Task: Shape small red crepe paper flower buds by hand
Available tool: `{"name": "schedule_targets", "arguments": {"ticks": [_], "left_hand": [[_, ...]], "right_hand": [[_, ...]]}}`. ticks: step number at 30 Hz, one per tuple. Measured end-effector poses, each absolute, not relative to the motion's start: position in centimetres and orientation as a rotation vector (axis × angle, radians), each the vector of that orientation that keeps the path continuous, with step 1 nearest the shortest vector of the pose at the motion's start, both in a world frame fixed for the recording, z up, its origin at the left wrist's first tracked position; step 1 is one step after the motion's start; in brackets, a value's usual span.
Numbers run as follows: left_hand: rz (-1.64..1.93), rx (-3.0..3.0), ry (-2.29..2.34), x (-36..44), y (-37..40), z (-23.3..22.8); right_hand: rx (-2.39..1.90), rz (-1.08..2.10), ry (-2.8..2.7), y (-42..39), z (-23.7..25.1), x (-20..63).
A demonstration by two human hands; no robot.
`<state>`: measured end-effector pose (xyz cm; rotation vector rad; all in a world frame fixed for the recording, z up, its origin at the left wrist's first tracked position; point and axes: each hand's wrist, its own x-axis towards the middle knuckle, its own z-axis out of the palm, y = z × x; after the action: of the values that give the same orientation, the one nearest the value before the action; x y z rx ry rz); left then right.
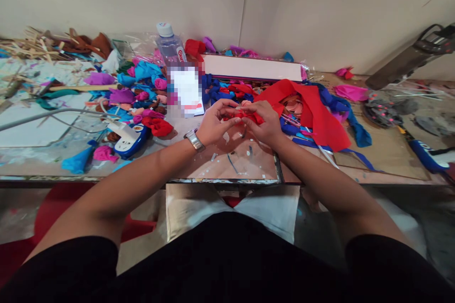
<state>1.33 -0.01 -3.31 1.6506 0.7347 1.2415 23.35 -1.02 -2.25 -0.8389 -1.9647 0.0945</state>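
Observation:
My left hand and my right hand meet over the middle of the worktable. Both pinch a small piece of red fabric between their fingertips. A metal watch sits on my left wrist. Just behind my right hand lies a large red cloth spread over blue strips. Small rolled fabric pieces in red, pink, purple and blue are heaped to the left of my hands.
A plastic water bottle stands at the back beside a long white box. A white and blue power strip lies front left. Wooden sticks pile up far left. A dark tool rests far right.

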Motion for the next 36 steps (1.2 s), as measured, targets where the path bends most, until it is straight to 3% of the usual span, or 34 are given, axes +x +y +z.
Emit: {"name": "schedule_targets", "arguments": {"ticks": [36], "left_hand": [[1.315, 2.340, 0.768, 0.6, -1.0, -1.9]], "right_hand": [[-0.911, 0.142, -1.953, -1.0, -2.1, 23.5]]}}
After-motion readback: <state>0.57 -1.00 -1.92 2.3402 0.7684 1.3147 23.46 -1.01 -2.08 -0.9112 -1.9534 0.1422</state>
